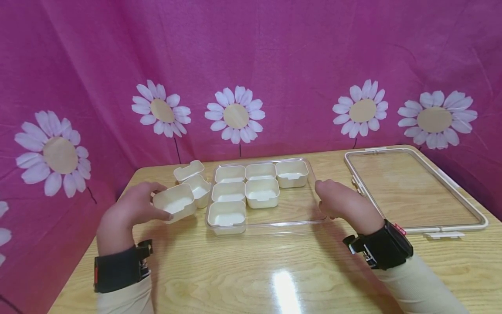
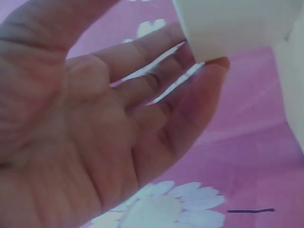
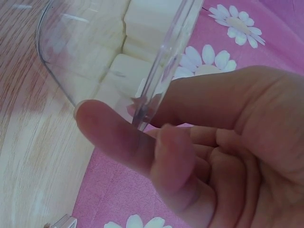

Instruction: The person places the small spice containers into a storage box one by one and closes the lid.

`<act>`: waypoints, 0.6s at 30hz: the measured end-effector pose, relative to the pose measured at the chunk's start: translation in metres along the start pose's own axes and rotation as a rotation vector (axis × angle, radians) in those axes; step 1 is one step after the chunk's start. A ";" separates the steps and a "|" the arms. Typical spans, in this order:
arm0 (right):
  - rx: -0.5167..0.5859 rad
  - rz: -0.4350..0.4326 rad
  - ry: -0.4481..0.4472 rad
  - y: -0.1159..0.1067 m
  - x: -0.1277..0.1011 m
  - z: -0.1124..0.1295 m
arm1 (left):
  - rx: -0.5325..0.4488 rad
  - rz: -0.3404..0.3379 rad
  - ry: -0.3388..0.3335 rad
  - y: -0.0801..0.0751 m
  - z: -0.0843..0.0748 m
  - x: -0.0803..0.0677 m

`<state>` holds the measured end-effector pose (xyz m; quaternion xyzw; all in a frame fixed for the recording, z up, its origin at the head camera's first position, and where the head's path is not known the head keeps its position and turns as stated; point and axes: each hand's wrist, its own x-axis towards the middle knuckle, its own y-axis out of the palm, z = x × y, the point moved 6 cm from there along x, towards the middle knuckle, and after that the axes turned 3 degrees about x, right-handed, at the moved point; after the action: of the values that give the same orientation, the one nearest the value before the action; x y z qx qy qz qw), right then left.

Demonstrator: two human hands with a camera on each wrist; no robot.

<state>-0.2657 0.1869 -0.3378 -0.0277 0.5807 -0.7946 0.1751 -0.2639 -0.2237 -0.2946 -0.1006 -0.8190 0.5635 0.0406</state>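
My left hand [image 1: 135, 205] grips a small cream container [image 1: 175, 201] between thumb and fingers, to the left of the clear plastic box [image 1: 290, 223]. In the left wrist view, the fingertips meet the lower corner of the cream container [image 2: 237, 28]. My right hand [image 1: 343, 201] is at the box's right side. The right wrist view shows its fingers [image 3: 111, 130] pinching the wall of the clear box [image 3: 159, 61]. Inside the box stand several matching containers [image 1: 262, 194], in rows towards the left and back.
Two more cream containers [image 1: 189, 171] lie on the table [image 1: 219, 270] behind the held one, the nearer tilted close to the box. A clear lid with a white frame [image 1: 415, 187] and clips lies at the right. A pink flowered cloth [image 1: 294, 78] hangs behind the table.
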 end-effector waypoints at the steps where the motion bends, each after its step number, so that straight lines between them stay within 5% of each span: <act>1: 0.001 -0.002 0.000 0.000 0.000 0.000 | -0.004 -0.018 0.011 -0.002 -0.003 -0.001; 9: -0.002 -0.019 -0.003 -0.003 -0.003 -0.003 | 0.022 -0.158 0.148 -0.015 -0.038 -0.002; 18: 0.015 -0.017 0.007 0.001 -0.001 -0.001 | -0.024 -0.110 0.185 -0.005 -0.076 0.000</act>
<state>-0.2651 0.1882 -0.3386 -0.0286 0.5749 -0.8006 0.1666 -0.2509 -0.1561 -0.2629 -0.1078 -0.8227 0.5388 0.1457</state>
